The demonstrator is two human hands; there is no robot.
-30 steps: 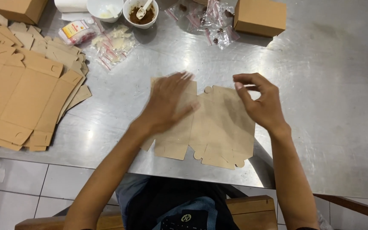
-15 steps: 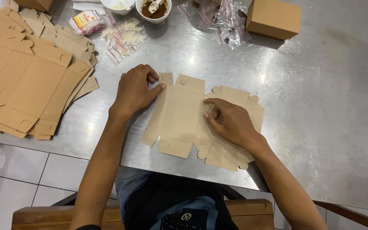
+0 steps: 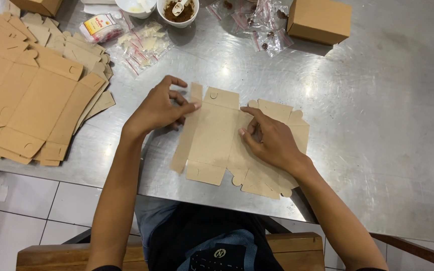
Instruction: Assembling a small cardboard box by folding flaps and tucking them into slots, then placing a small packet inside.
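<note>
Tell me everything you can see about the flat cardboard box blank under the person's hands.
The box blank is plain brown cardboard, die-cut, with several panels, fold lines, rounded tabs and small half-round slots. It lies unfolded and nearly flat on the steel table, close to its near edge. The left hand pinches the narrow left side strip near its top, and the right hand presses down on the right panels.

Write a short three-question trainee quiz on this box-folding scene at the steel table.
1. True or false: the left hand pinches the left edge of the flat box blank.
2. Which hand presses flat on the blank? A. left B. right
3. Fill in: the stack of blanks lies to the person's ____.

Key: 1 true; 2 B; 3 left.
</note>
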